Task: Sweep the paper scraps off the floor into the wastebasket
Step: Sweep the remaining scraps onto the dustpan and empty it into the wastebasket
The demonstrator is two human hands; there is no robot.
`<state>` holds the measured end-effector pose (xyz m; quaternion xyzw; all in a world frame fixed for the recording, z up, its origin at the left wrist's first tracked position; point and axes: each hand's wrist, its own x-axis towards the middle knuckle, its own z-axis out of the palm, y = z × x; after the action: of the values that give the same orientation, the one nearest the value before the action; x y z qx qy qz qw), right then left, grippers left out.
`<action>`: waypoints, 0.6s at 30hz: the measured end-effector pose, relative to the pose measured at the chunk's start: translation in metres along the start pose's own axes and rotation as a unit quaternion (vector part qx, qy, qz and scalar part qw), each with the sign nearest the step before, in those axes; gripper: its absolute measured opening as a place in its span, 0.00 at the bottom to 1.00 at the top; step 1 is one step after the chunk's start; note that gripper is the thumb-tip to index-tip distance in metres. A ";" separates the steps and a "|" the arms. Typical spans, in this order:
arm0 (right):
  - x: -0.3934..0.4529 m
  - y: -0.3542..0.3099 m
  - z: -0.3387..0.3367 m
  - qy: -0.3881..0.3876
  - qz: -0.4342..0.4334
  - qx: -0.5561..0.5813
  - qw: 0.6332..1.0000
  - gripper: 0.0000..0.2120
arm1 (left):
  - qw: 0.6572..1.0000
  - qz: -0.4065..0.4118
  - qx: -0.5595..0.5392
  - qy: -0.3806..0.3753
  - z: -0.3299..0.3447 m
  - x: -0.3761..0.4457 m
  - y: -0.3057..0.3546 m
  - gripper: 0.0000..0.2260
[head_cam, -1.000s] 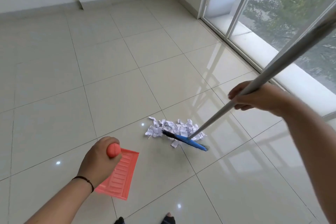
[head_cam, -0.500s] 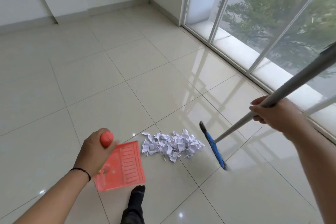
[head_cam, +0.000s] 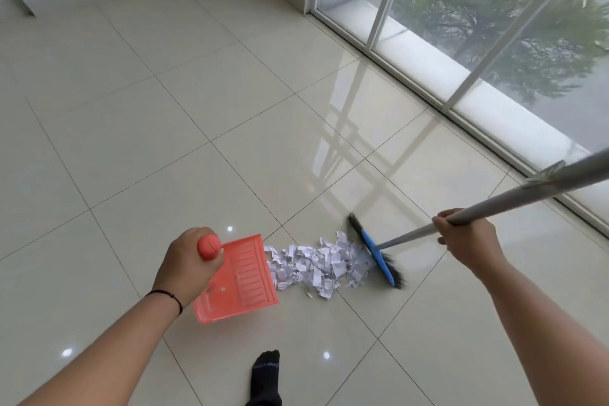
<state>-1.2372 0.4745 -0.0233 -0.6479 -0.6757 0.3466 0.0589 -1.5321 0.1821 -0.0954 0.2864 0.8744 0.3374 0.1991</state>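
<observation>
— What has changed since half a second ago?

— My broom (head_cam: 379, 257) head now touches the right edge of the scraps (head_cam: 318, 262); before, it stood apart from them on the right. The pan (head_cam: 240, 280) has closed in from the left, so its front lip now meets the left edge of the pile, where earlier a strip of bare floor (head_cam: 164, 128) lay between. The scraps are spread out longer, lying on the floor between pan and broom.

— And your hands?

— My left hand (head_cam: 186, 262) has its grip curled tight round the pan's round orange handle (head_cam: 209, 245). My right hand (head_cam: 468, 237) has its grip wrapped round the grey pole (head_cam: 514, 196).

— Anything hard to make out?

— The pole runs out past the right edge, so its top is cut off. The bristles are blurred. My fingers on the pan handle are mostly hidden behind the hand. A dark sock (head_cam: 265, 376) shows at the near edge, cut off. The window (head_cam: 494, 26) is far right. I see no wastebasket.
</observation>
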 end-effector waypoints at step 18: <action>0.003 -0.051 0.020 0.023 -0.024 0.034 0.999 0.07 | 0.998 -0.011 0.004 -0.061 0.067 0.081 -0.032 0.08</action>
<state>-1.2910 0.4737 -0.0120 -0.6370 -0.6774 0.3529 0.1042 -1.5691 0.2461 -0.1768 0.2976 0.8650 0.3139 0.2544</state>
